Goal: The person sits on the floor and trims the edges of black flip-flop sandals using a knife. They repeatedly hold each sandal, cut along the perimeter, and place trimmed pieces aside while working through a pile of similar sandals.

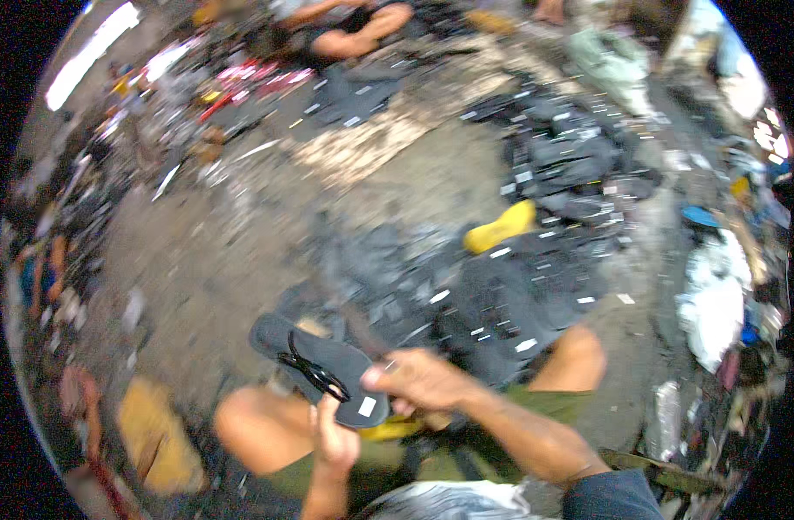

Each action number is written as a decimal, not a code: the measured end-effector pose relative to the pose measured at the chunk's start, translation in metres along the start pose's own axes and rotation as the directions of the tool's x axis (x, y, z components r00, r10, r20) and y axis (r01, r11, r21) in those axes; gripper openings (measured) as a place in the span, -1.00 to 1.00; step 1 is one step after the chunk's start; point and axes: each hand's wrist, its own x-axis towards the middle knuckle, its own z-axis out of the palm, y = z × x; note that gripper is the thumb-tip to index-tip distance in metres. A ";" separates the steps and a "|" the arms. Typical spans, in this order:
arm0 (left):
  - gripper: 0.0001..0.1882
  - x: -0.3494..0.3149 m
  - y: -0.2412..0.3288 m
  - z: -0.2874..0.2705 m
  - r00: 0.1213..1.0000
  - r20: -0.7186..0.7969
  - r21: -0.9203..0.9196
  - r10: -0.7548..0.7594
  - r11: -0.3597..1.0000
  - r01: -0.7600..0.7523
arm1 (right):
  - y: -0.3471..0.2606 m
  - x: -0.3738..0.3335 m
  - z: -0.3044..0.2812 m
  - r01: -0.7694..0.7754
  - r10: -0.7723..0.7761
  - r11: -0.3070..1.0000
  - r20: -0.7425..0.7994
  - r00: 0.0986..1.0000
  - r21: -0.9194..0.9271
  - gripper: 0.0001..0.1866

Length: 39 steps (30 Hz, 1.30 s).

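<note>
"Where's the dark sandal (343,357)?"

"Seven o'clock in my view, held in the fingers of my left hand (334,444)."

"Your right hand (424,381)?"

"At its three-o'clock edge, fingers curled; I can't tell whether they grip. A yellow sole-shaped piece (501,228) lies toward two o'clock."

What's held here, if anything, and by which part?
A dark flip-flop: the left grip holds its near edge beside the strap; the right grip touches its edge near the white label, hold unclear.
</note>
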 end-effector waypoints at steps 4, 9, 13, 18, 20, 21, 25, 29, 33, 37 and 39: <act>-0.27 0.052 -0.042 0.063 0.952 0.097 0.228 -0.289 0.938 0.261 | -0.010 -0.043 -0.080 0.128 -0.113 0.992 -0.586 0.802 -0.016 -0.45; 0.13 0.074 -0.154 0.106 0.774 0.010 0.528 -0.633 0.660 0.534 | -0.018 -0.092 -0.181 0.782 -0.160 0.597 -0.927 0.338 0.182 -0.60; 0.13 0.079 -0.196 0.130 0.742 0.038 0.375 -0.670 0.698 0.610 | 0.046 -0.133 -0.159 0.355 -0.209 0.934 -0.846 0.491 -0.025 -0.53; 0.03 0.076 -0.186 0.146 0.911 -0.160 0.441 -0.379 0.798 0.410 | 0.110 -0.163 -0.073 -0.110 -0.064 0.983 -0.841 0.537 -0.145 -0.54; -0.02 0.079 -0.170 0.146 0.894 -0.211 0.383 -0.395 0.808 0.447 | 0.117 -0.172 -0.042 -0.193 0.031 0.973 -0.764 0.645 -0.124 -0.56; -0.01 0.080 -0.161 0.145 0.885 -0.227 0.350 -0.407 0.814 0.464 | 0.118 -0.176 -0.029 -0.271 0.121 0.958 -0.725 0.678 -0.093 -0.56; -0.08 0.085 -0.131 0.147 0.855 -0.132 0.243 -0.502 0.820 0.519 | 0.117 -0.173 -0.006 -0.282 -0.056 0.893 -0.707 0.705 -0.351 -0.58; -0.03 0.084 -0.113 0.145 0.851 -0.035 0.211 -0.525 0.828 0.519 | 0.112 -0.142 -0.022 -0.377 0.008 0.837 -0.680 0.734 -0.397 -0.55; -0.16 0.086 -0.109 0.138 0.867 0.008 0.177 -0.499 0.854 0.490 | 0.107 -0.098 -0.049 -0.263 -0.128 0.834 -0.634 0.762 -0.484 -0.55; -0.32 0.084 -0.108 0.139 0.894 -0.052 0.259 -0.445 0.859 0.442 | 0.123 -0.058 -0.064 -0.265 -0.093 0.814 -0.566 0.819 -0.517 -0.57; -0.33 0.081 -0.106 0.142 0.894 -0.029 0.237 -0.446 0.866 0.440 | 0.137 -0.036 -0.071 -0.103 -0.317 0.812 -0.580 0.750 -0.575 -0.57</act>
